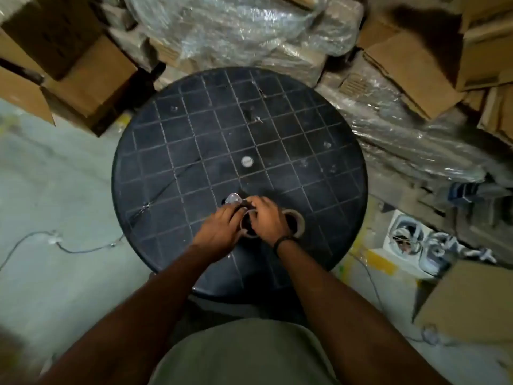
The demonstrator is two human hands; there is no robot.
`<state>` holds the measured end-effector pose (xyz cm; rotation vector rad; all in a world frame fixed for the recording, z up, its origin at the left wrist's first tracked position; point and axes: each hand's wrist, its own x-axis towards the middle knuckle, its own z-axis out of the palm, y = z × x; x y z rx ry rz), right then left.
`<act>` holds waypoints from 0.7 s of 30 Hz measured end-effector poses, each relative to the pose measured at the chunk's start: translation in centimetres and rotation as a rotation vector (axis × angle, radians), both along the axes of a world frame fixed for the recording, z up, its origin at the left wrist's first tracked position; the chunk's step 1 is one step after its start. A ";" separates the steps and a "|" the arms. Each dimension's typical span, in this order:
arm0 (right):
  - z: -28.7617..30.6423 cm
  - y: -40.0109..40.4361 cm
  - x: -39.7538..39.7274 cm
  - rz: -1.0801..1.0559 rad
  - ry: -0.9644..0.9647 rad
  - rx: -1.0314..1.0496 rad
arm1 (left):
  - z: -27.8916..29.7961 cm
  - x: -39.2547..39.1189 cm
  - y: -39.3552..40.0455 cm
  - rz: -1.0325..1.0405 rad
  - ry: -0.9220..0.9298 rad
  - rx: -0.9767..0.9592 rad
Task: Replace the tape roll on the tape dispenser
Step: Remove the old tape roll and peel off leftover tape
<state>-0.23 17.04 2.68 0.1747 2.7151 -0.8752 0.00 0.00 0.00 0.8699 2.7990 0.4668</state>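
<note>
Tape dispenser (238, 204) being held on round black table (172, 151), between both hands, near table's near edge. Left hand (219, 229) being curled around dispenser's left side, fingers closed on it. Right hand (268, 220) being pressed over tape roll (248, 227) seated at dispenser, fingers bent around roll's rim. Second tape roll (296, 222) being left flat on table just right of right hand, partly hidden behind wrist. Dark wristband (286, 240) being worn on right wrist.

Head view, steep downward, near above round table (319, 129).
</note>
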 end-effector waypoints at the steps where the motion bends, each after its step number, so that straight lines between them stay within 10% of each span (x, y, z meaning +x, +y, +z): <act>1: -0.7 0.1 0.4 -0.001 -0.022 0.007 | -1.0 0.5 0.1 -0.001 -0.052 -0.046; 7: -4.8 -0.1 2.6 0.118 -0.035 0.161 | -4.1 3.6 -0.5 -0.029 -0.109 -0.228; 21: -6.4 -1.7 1.1 -0.007 -0.134 0.220 | -3.8 3.7 -0.6 0.501 -0.262 0.191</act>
